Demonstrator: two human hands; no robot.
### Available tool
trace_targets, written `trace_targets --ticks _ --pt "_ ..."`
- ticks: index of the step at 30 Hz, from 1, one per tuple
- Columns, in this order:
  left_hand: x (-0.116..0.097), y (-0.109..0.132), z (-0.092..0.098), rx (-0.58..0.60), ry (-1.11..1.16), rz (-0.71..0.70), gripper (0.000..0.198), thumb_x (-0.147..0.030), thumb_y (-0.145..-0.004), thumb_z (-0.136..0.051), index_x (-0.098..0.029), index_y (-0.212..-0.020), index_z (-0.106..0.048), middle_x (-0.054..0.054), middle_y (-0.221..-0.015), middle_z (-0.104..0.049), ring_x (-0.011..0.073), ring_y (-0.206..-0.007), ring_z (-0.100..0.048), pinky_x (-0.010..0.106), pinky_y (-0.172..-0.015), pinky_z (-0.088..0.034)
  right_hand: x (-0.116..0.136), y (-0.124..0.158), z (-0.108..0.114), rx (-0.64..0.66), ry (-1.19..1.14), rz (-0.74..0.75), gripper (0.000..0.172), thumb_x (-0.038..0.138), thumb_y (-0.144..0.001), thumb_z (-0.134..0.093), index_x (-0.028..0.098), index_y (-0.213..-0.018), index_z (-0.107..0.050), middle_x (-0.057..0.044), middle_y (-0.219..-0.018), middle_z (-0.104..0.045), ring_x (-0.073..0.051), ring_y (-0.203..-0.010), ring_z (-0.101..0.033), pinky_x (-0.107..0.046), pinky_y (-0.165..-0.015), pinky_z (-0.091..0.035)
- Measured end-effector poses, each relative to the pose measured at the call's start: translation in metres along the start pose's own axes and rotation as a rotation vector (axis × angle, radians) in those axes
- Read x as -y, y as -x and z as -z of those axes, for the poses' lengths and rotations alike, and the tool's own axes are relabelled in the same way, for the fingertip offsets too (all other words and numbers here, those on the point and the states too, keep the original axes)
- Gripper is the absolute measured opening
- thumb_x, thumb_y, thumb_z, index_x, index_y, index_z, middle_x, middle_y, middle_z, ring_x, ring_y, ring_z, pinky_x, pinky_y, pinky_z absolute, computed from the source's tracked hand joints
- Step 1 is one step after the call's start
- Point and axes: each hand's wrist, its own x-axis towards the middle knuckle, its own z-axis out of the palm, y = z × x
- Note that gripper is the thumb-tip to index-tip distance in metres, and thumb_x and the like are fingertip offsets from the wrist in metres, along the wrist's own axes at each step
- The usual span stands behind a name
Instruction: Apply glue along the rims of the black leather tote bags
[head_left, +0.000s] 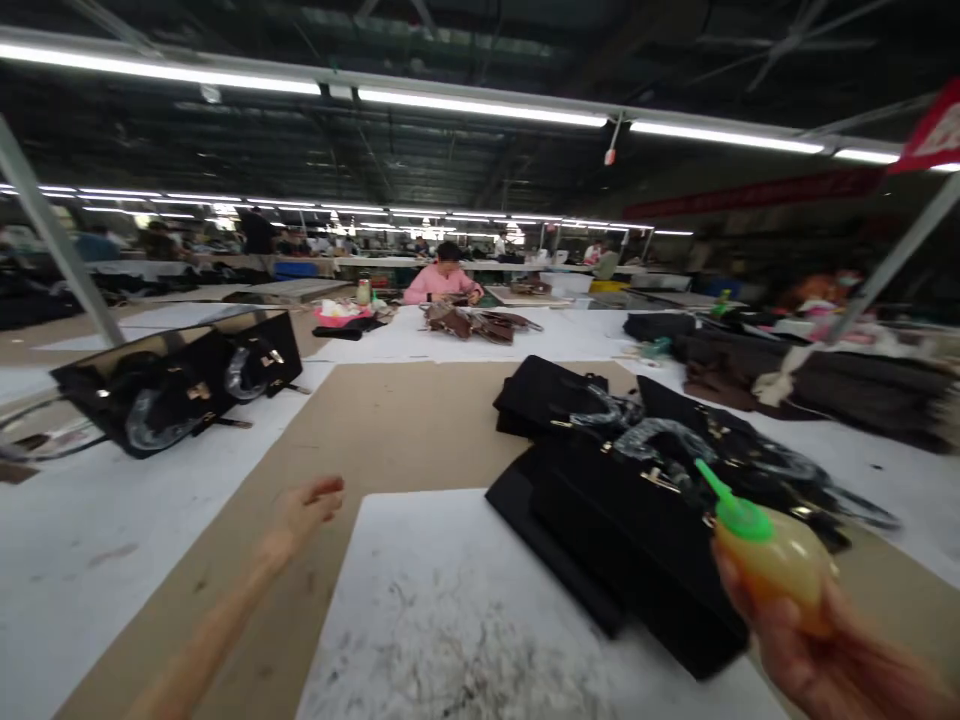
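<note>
In my right hand [795, 630] is a squeeze bottle [787, 560] with a green nozzle and a yellow-orange body, tilted with its tip pointing up and left. Black handbags [622, 500] lie in a pile just left of it, their handles wrapped in clear plastic and their fittings gold-coloured. Over the brown board to the left, my left hand [304, 510] is raised, slightly blurred, its fingers loosely stretched and nothing in them. Between my hands lies a white sheet [420, 560] with dark smears.
Finished-looking black handbags [202, 380] stand at the left on white paper. Across the table a person in pink [442, 280] handles brown leather pieces [480, 322]. Dark folded material [810, 385] lies at the right, near a slanted metal post [892, 255].
</note>
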Motion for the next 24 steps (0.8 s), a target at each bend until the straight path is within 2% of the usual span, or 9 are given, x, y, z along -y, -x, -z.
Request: trace_targets --ticks 3,6,9,11,14,17,20,24 --pt "-0.028 0.048 -0.082 0.215 0.142 -0.064 0.038 -0.038 -0.055 -0.065 -0.012 -0.084 -0.066 0.014 -0.09 -0.07 0.028 -0.085 -0.065 0.037 -0.075 -0.052 0.03 0.027 0.02 -0.132 -0.152 0.012 0.048 0.001 -0.087 -0.037 0.029 -0.121 -0.057 -0.013 -0.12 -0.056 -0.025 -0.091 -0.064 -0.025 -0.056 -0.057" --pt "-0.063 0.077 -0.154 0.306 0.202 -0.148 0.037 -0.036 -0.055 -0.067 -0.012 -0.083 -0.067 0.014 -0.095 -0.07 0.0291 -0.094 -0.063 0.039 -0.088 -0.048 0.046 0.041 0.038 -0.086 -0.227 -0.015 0.047 0.0 -0.083 -0.048 0.028 -0.119 -0.06 -0.013 -0.12 -0.057 -0.027 -0.095 -0.062 -0.026 -0.061 -0.058" --pt "-0.098 0.078 -0.213 0.298 0.214 -0.183 0.05 -0.038 -0.061 -0.069 -0.013 -0.104 -0.063 0.014 -0.12 -0.061 0.028 -0.114 -0.054 0.037 -0.099 -0.04 0.049 0.05 0.057 -0.015 -0.262 0.022 0.048 -0.002 -0.077 -0.059 0.027 -0.116 -0.062 -0.012 -0.119 -0.058 -0.027 -0.098 -0.061 -0.022 -0.064 -0.057" --pt "-0.119 0.069 -0.242 0.314 0.22 -0.183 0.054 -0.042 -0.065 -0.069 -0.013 -0.11 -0.06 0.014 -0.126 -0.058 0.0274 -0.119 -0.05 0.036 -0.101 -0.038 0.048 0.054 0.067 0.031 -0.264 0.075 0.052 -0.003 -0.075 -0.065 0.028 -0.117 -0.061 -0.012 -0.119 -0.058 -0.026 -0.1 -0.061 -0.02 -0.067 -0.055" --pt "-0.143 0.056 -0.268 0.445 0.217 -0.119 0.051 -0.052 -0.067 -0.067 -0.011 -0.097 -0.065 0.014 -0.105 -0.068 0.0294 -0.103 -0.061 0.038 -0.089 -0.047 0.052 0.056 0.079 0.05 -0.258 0.13 0.059 -0.006 -0.071 -0.07 0.028 -0.118 -0.06 -0.011 -0.118 -0.059 -0.025 -0.1 -0.061 -0.019 -0.068 -0.055" --pt "-0.157 0.051 -0.279 0.592 0.207 -0.017 0.05 -0.047 -0.054 -0.078 -0.01 -0.086 -0.067 0.013 -0.082 -0.071 0.0298 -0.081 -0.067 0.038 -0.072 -0.054 0.061 0.058 0.092 0.032 -0.294 0.138 0.058 -0.006 -0.069 -0.071 0.027 -0.116 -0.061 -0.011 -0.118 -0.058 -0.026 -0.101 -0.06 -0.021 -0.067 -0.056" --pt "-0.165 0.054 -0.281 0.683 0.231 0.053 0.053 -0.032 -0.044 -0.085 -0.011 -0.09 -0.067 0.012 -0.082 -0.072 0.0285 -0.075 -0.068 0.038 -0.068 -0.055 0.069 0.062 0.103 -0.013 -0.334 0.117 0.048 -0.005 -0.07 -0.07 0.027 -0.106 -0.065 -0.009 -0.119 -0.058 -0.027 -0.101 -0.06 -0.023 -0.064 -0.057" --pt "-0.165 0.06 -0.273 0.732 0.326 0.097 0.044 -0.027 -0.051 -0.08 -0.011 -0.09 -0.068 0.013 -0.083 -0.072 0.029 -0.078 -0.068 0.039 -0.07 -0.056 0.075 0.071 0.108 -0.033 -0.407 0.137 0.05 -0.006 -0.065 -0.075 0.025 -0.103 -0.067 -0.011 -0.119 -0.058 -0.028 -0.099 -0.061 -0.023 -0.063 -0.057"
